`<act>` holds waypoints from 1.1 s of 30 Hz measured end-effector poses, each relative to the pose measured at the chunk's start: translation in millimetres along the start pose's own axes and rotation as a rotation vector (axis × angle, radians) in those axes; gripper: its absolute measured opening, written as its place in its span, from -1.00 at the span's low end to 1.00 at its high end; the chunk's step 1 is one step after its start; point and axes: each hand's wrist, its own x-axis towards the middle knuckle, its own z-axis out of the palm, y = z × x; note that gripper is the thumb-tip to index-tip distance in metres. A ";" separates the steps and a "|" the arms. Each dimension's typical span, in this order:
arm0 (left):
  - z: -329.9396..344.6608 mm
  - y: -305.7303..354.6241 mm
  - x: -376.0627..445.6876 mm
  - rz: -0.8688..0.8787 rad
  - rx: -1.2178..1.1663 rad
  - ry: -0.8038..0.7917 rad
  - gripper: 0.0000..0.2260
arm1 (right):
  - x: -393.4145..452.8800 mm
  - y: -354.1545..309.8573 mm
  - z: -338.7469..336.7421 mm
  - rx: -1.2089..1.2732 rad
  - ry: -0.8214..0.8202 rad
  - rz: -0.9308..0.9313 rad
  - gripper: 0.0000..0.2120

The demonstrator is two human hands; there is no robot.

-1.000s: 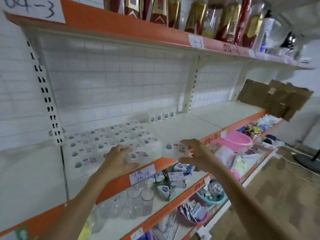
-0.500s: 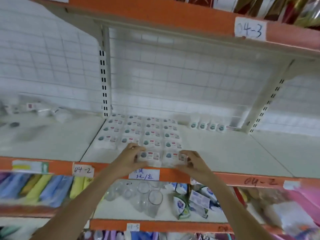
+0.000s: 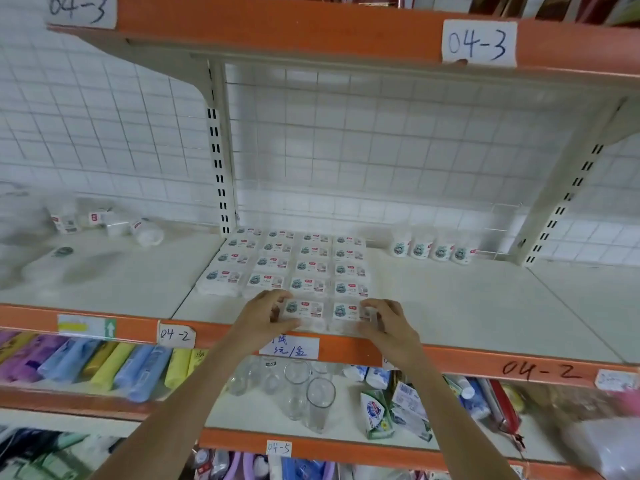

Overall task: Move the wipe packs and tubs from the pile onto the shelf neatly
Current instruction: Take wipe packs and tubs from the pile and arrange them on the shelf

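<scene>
Several small white wipe packs point(image 3: 291, 265) lie in neat rows on the white shelf point(image 3: 467, 306). Two more packs sit at the shelf's front edge. My left hand point(image 3: 263, 317) grips the left front pack point(image 3: 304, 310) from its left side. My right hand point(image 3: 388, 323) grips the right front pack point(image 3: 346, 312) from its right side. Several white tubs point(image 3: 433, 250) stand in a row at the back right. A loose pile of tubs and packs point(image 3: 104, 225) lies at the back left of the neighbouring bay, blurred.
An orange shelf lip point(image 3: 519, 367) carries labels 04-2 and a price tag point(image 3: 289, 348). A cream upright post point(image 3: 220, 161) divides the bays. Below stand clear glasses point(image 3: 308, 393), soap packs point(image 3: 384, 407) and coloured tubes point(image 3: 104, 368). The upper shelf point(image 3: 311, 32) overhangs.
The camera has swung left and settled square to the shelf. Both hands have moved in with two packs at the front edge, forming a new front row.
</scene>
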 end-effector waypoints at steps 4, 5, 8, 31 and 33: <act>2.0 -2.5 0.4 0.016 0.021 0.000 -0.53 | -2.4 -3.9 0.8 -0.063 0.017 0.010 -0.61; 2.0 -3.1 1.1 0.025 0.025 -0.002 -0.53 | -2.4 -5.1 1.5 -0.097 0.017 0.010 -0.56; 1.3 -5.3 2.9 0.039 0.016 -0.009 -0.55 | -0.5 -6.3 4.1 -0.157 0.024 0.009 -0.50; -16.3 0.0 -5.9 -0.010 -0.018 -0.033 -0.43 | -38.4 -26.5 -11.8 -0.381 -0.001 0.043 -0.35; -25.9 0.5 -19.9 0.051 0.135 -0.005 -0.48 | -58.7 -28.9 -23.5 -0.456 0.044 -0.025 -0.43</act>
